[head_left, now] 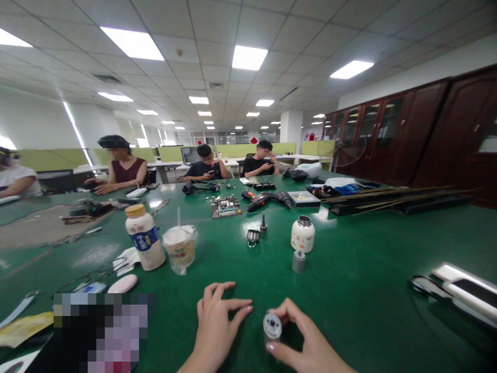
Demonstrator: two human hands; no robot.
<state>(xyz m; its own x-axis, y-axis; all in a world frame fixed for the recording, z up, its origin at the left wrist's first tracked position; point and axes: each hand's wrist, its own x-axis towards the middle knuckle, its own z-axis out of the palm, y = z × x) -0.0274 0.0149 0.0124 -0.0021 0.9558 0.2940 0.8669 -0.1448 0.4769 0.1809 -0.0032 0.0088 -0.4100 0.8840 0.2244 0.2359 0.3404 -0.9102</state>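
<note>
My right hand [297,336] pinches a small silver cylindrical motor [272,327] between thumb and fingers. The motor is upright, its round end face with small holes turned up. Just left of it, my left hand [220,322] hovers over or rests on the green table, fingers apart and holding nothing. A second small grey motor [298,262] stands farther off, in front of a white lidless flask [303,235]. Beyond my hands lie a steel cap with a ring [253,237] and a dark metal fitting [263,224].
A milk tea bottle [144,239] and a plastic cup with a straw [179,247] stand left. Farther back are a circuit board [225,206], power drills [256,202] and long rods [388,199]. A pink oval case [122,284] lies near left. Several people sit across the table.
</note>
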